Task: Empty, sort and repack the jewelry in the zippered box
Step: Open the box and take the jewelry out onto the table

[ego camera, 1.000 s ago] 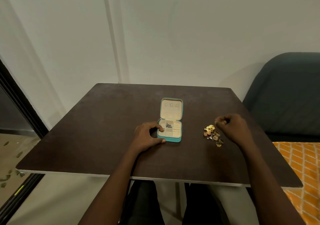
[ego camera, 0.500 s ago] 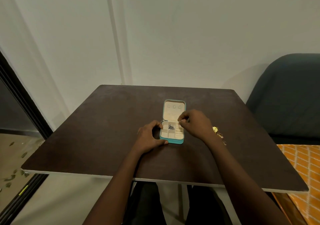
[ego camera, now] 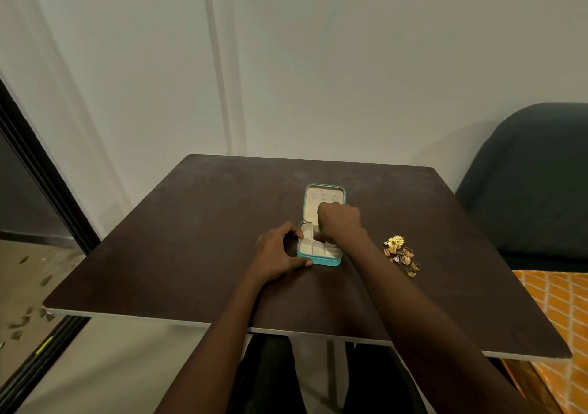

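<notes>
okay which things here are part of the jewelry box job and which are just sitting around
Part of the job:
zippered box, lid open
gold jewelry pile on the table
left hand steadying the box
right hand reaching into it

Just around:
table
dark chair
orange patterned fabric

Dim room with a dark table against a pale wall

A dark brown square table (ego camera: 197, 222) with a thin light edge stands against a plain off-white wall (ego camera: 350, 63); a vertical moulding strip (ego camera: 216, 63) runs down the wall behind it; to the left, a black door frame (ego camera: 41, 171) slants beside a speckled beige floor (ego camera: 22, 286); to the right, a dark blue-grey upholstered chair (ego camera: 528, 184) sits near an orange cloth with a pale lattice pattern (ego camera: 560, 311); the light is soft and muted.
</notes>
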